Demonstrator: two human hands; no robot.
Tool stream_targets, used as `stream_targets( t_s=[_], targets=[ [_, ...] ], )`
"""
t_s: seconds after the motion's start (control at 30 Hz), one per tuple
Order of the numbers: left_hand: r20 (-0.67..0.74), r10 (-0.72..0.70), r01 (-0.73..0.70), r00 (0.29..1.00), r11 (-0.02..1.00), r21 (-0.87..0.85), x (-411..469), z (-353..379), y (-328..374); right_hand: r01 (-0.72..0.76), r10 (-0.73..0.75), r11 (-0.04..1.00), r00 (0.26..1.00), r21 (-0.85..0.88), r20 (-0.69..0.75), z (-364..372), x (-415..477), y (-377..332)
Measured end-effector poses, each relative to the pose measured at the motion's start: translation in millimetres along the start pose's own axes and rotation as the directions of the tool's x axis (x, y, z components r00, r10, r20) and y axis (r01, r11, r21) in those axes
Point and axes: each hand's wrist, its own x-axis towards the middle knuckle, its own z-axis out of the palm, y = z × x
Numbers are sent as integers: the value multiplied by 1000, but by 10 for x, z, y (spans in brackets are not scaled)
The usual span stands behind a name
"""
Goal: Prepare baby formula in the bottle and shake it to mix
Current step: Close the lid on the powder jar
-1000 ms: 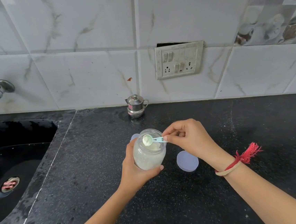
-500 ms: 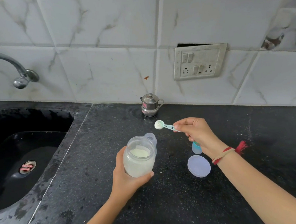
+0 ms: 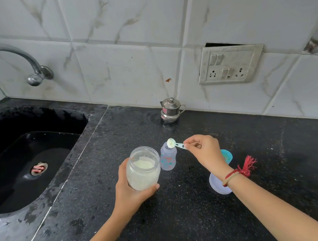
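My left hand (image 3: 129,194) grips a clear jar (image 3: 142,168) of pale formula powder, tilted and held just above the black counter (image 3: 163,217). My right hand (image 3: 205,152) pinches the handle of a small blue scoop (image 3: 174,143) heaped with powder. The scoop's bowl hovers right over the open mouth of a clear baby bottle (image 3: 168,158) with red and blue print, which stands upright on the counter just right of the jar. The bottle's teal cap (image 3: 226,156) lies behind my right wrist, partly hidden.
The jar's pale lid (image 3: 218,186) lies on the counter under my right wrist. A small steel pot (image 3: 170,110) stands by the tiled wall. A black sink (image 3: 27,156) with a tap (image 3: 22,61) is at the left. A switch and socket plate (image 3: 228,65) is on the wall.
My right hand has lifted the loaded scoop out of the jar and carried it over the baby bottle's mouth. My left hand has lowered the jar slightly. The view has shifted left.
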Motion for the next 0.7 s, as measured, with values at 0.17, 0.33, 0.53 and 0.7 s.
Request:
stream_targets(
  t_s=[0.17, 0.33, 0.53, 0.7],
  targets=[
    [-5, 3, -3, 1000, 1000, -7, 20, 21, 22, 273, -278, 929, 960, -249, 14, 20, -104, -36],
    [-7, -16, 16, 1000, 1000, -1, 24, 17, -7, 527, -491, 658, 842, -538, 224, 33, -191, -57],
    [-14, -18, 18, 1000, 1000, 4, 26, 2, -17, 694, -705, 363, 641, -622, 303, 37, -213, -32],
    [-9, -21, 21, 1000, 1000, 7, 28, 3, 15, 641, -674, 527, 715, -558, 185, 50, -212, -1]
  ],
)
